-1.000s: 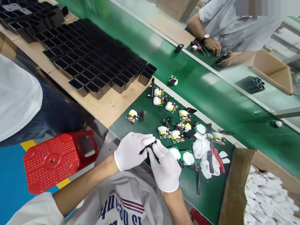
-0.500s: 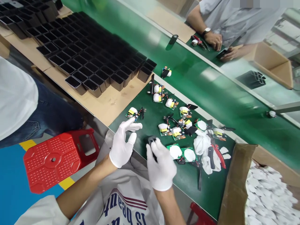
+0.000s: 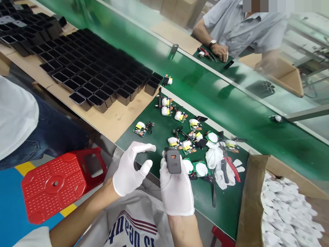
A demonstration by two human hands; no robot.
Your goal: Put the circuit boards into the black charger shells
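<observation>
My right hand [image 3: 177,193], in a white glove, is turned palm up and holds a black charger [image 3: 174,162] with an orange port slot facing me. To its left, my left hand [image 3: 130,169] is also gloved, fingers and thumb spread apart, with nothing in it. Beyond the hands on the green mat [image 3: 154,140] lie several circuit boards with white-topped parts; one board [image 3: 141,128] sits alone near my left fingers. Two boards with round white pads, one of them this board [image 3: 201,169], are just right of the charger.
Rows of black open cases [image 3: 89,79] fill the board at left. Red-handled pliers [image 3: 232,168] rest on white gloves [image 3: 218,161]. A cardboard box [image 3: 253,192] of white pieces stands right. A co-worker's hand [image 3: 219,51] is across the belt [image 3: 218,92]; a red stool [image 3: 55,183] is lower left.
My right hand has turned palm up, bringing the charger's port face into view. My left hand has moved slightly down and left, still spread. Across the belt, the co-worker's other hand has moved toward a box.
</observation>
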